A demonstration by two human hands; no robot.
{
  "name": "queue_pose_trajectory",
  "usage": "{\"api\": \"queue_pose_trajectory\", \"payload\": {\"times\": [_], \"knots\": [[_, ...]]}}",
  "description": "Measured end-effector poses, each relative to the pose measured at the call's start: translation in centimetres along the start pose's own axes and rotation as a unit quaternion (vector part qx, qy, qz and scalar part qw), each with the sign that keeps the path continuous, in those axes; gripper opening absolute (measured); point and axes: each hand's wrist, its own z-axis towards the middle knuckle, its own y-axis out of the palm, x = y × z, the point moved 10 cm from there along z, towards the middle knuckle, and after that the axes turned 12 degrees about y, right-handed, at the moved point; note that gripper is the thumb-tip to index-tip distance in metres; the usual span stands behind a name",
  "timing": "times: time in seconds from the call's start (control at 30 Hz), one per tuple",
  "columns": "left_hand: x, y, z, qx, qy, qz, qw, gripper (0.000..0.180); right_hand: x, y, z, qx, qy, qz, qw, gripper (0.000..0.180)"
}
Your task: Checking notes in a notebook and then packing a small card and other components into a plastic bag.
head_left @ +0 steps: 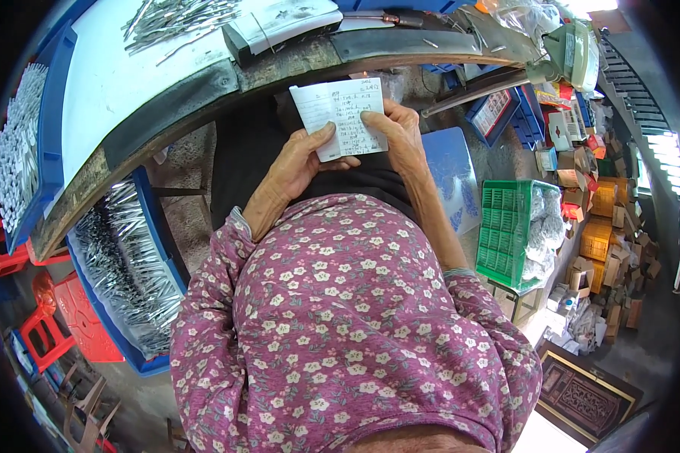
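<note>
At the far left, a blue bin holds rows of pale metal rods, and red plastic stools stand on the floor below it. Next to these a second blue tray, under the bench edge, is packed with thin silvery pins. The workbench curves across the top, its white surface carrying a loose heap of metal pins (bent toward the rim by the lens).

In the middle, over the person's lap, the left hand is closed on the lower left corner of a small handwritten paper note, thumb lying across the sheet's face and fingers hidden behind it. The right hand pinches the note's right edge, thumb on the front, fingers curled behind. The note thus sits between the two hands, held up just below the bench edge, its top half sticking free above both thumbs.

Further right lies a blue sheet, then a green plastic crate, and stacked boxes along the far right.
</note>
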Motion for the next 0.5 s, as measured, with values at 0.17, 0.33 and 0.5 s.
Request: {"api": "queue_pose_trajectory", "payload": {"times": [0.17,0.33,0.5], "knots": [[-0.19,0.14,0.01,0.000,-0.001,-0.004,1.000,0.041,0.02,-0.20,-0.09,-0.002,-0.002,0.004,1.000,0.025],[-0.09,0.14,0.02,0.000,0.002,-0.001,1.000,0.041,-0.08,-0.16,-0.17,-0.002,-0.005,0.012,1.000,0.025],[-0.13,0.10,-0.04,0.002,0.002,-0.003,1.000,0.041,0.23,-0.38,-0.08,0.000,0.004,0.024,1.000,0.027]]}}
